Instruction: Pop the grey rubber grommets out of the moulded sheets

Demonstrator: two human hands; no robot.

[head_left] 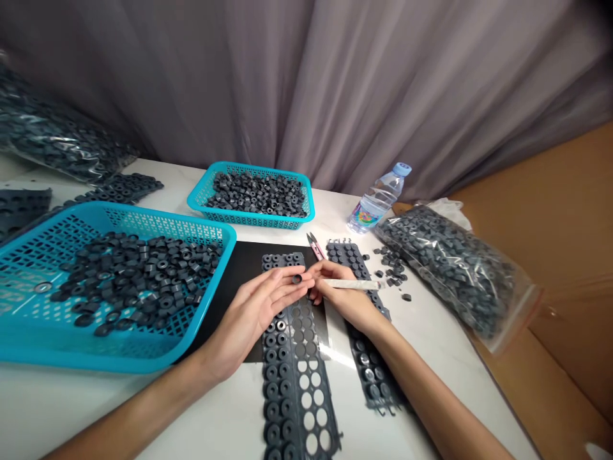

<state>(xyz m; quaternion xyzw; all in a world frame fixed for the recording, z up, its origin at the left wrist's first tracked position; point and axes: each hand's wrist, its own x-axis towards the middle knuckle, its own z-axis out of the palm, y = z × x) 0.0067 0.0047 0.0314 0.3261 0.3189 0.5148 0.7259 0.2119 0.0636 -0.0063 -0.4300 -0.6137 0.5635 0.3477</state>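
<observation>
My left hand (258, 313) lies palm up over a long dark rubber strip (294, 383) full of round holes, some still filled with small grey rings. A single grey ring (297, 279) rests at its fingertips. My right hand (342, 295) is closed round a thin pale stick-like tool (357, 284), its tip beside the ring. A second strip (368, 358) lies under my right wrist. The strips sit partly on a black mat (244, 268).
A large turquoise basket (96, 358) of grey rings stands at the left, a smaller one (253, 220) behind. Pink snips (315, 246), a water bottle (378, 201) and a clear bag of rings (454, 275) lie right. Cardboard (569, 255) borders the right edge.
</observation>
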